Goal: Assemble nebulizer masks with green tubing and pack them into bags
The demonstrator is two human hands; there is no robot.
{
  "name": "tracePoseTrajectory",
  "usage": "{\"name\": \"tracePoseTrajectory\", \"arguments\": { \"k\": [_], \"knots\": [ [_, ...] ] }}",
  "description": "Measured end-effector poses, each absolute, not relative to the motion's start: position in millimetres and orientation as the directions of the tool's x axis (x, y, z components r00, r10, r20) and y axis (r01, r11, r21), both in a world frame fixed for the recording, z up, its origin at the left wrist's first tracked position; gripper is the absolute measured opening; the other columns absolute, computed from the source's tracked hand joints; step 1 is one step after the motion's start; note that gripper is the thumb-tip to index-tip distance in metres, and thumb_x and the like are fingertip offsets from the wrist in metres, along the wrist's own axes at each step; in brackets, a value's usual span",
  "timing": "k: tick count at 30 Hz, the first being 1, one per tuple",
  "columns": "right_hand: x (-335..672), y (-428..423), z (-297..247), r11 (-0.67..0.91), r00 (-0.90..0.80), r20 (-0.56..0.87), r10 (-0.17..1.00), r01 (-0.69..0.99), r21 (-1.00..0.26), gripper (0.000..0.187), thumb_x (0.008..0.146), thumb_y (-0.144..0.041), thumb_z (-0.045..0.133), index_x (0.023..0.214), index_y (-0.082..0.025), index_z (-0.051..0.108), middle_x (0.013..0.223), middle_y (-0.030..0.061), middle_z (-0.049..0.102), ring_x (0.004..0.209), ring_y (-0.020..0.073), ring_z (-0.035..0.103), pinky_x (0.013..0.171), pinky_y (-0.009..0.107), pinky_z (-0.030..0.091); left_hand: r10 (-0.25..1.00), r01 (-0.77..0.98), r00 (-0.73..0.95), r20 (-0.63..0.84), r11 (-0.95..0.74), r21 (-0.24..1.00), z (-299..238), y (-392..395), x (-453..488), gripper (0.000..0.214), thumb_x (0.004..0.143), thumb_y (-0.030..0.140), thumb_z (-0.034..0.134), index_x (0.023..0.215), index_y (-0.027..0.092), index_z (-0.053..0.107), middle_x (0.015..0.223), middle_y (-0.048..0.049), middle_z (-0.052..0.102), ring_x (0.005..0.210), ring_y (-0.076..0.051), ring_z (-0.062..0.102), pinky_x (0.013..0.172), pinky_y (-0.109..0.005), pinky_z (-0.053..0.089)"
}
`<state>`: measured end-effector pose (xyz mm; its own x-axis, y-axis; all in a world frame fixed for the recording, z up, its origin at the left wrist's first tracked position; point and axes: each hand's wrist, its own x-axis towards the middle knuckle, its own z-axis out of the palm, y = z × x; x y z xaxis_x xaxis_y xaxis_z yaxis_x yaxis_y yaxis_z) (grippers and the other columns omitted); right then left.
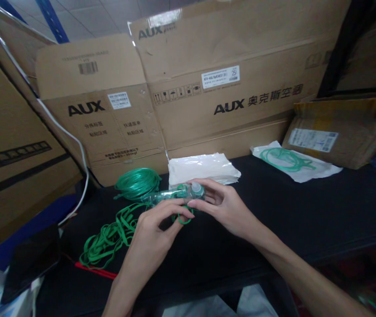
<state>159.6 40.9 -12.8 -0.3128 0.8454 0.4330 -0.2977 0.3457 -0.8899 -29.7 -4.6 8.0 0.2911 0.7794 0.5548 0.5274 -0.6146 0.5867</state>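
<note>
Both hands meet over a black table. My left hand pinches a thin green elastic band between thumb and forefinger. My right hand grips a clear plastic mask with a green fitting by its round port. The band loops from the mask down between my fingers. Beside my left hand lies a pile of green elastic straps, and a coil of green tubing sits just behind the mask.
A stack of clear plastic bags lies behind my hands. A sealed bag holding green tubing rests at the back right, next to a taped parcel. Large AUX cartons wall the back. A dark flat object lies at the left.
</note>
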Motion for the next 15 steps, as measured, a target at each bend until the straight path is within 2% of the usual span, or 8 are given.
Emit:
{"name": "tracePoseTrajectory", "arguments": {
  "k": [5, 7, 11, 15],
  "knots": [
    [168, 44, -9, 0.376, -0.248, 0.443, 0.861, -0.276, -0.885, 0.043, 0.077, -0.033, 0.086, 0.116, -0.021, 0.073, 0.123, 0.0062, 0.075, 0.116, 0.0263, 0.07, 0.107, 0.042, 0.054, 0.768, 0.583, 0.263, 0.584, -0.609, 0.538, 7, -5, -38, 0.021, 0.094, 0.012, 0.059, 0.087, 0.025, 0.075, 0.11, -0.0029, 0.078, 0.105, -0.02, 0.073, 0.097, -0.033, 0.054],
    [173, 45, -4, 0.372, -0.219, 0.433, 0.874, -0.27, -0.888, 0.043, 0.077, -0.034, 0.085, 0.116, -0.021, 0.074, 0.12, 0.0066, 0.076, 0.113, 0.0272, 0.072, 0.104, 0.043, 0.057, 0.768, 0.647, 0.233, 0.596, -0.58, 0.495, 6, -3, -43, 0.022, 0.096, 0.015, 0.056, 0.09, 0.024, 0.074, 0.109, -0.0031, 0.078, 0.106, -0.02, 0.072, 0.096, -0.033, 0.054],
    [182, 46, 5, 0.357, -0.151, 0.408, 0.901, -0.28, -0.891, 0.038, 0.08, -0.041, 0.083, 0.11, -0.02, 0.074, 0.111, 0.0077, 0.078, 0.104, 0.0271, 0.074, 0.088, 0.038, 0.063, 0.84, 0.873, 0.026, 0.542, -0.283, 0.398, 14, 16, -65, 0.024, 0.101, 0.033, 0.052, 0.108, 0.026, 0.074, 0.116, -0.0035, 0.077, 0.111, -0.024, 0.071, 0.097, -0.036, 0.053],
    [183, 45, 8, 0.335, -0.152, 0.393, 0.907, -0.308, -0.89, 0.033, 0.081, -0.045, 0.081, 0.099, -0.018, 0.074, 0.104, 0.0069, 0.078, 0.096, 0.0233, 0.074, 0.081, 0.032, 0.062, 0.876, 0.943, -0.125, 0.467, -0.042, 0.331, 30, 61, -91, 0.031, 0.102, 0.04, 0.052, 0.117, 0.022, 0.072, 0.119, -0.012, 0.076, 0.119, -0.032, 0.067, 0.103, -0.045, 0.049]
  ]
}}
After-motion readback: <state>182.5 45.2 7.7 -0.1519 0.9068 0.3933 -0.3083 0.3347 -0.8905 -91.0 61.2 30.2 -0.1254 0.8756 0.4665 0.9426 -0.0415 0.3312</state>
